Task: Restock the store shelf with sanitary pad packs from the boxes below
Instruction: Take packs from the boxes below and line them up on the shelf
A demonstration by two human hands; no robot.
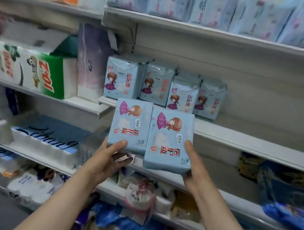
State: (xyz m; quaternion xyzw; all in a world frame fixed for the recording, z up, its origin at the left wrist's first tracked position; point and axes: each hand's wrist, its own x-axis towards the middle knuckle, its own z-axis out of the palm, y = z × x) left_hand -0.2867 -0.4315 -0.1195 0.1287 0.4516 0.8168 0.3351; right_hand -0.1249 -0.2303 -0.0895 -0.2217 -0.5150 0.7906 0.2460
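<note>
Two light-blue pad packs are held up in front of the shelf's front edge (242, 141), side by side and touching, long axes upright, printed upside down, the cartoon girl at the top. The left hand (108, 157) grips the smaller pack (130, 125), marked 29, by its lower edge, thumb across the face. The right hand (192, 167) clasps the larger pack (170, 140), marked 36, at its lower right corner. Four matching packs (163, 86) stand upright on the shelf's left end. A "101" tissue pack (34, 70) lies leftward.
</note>
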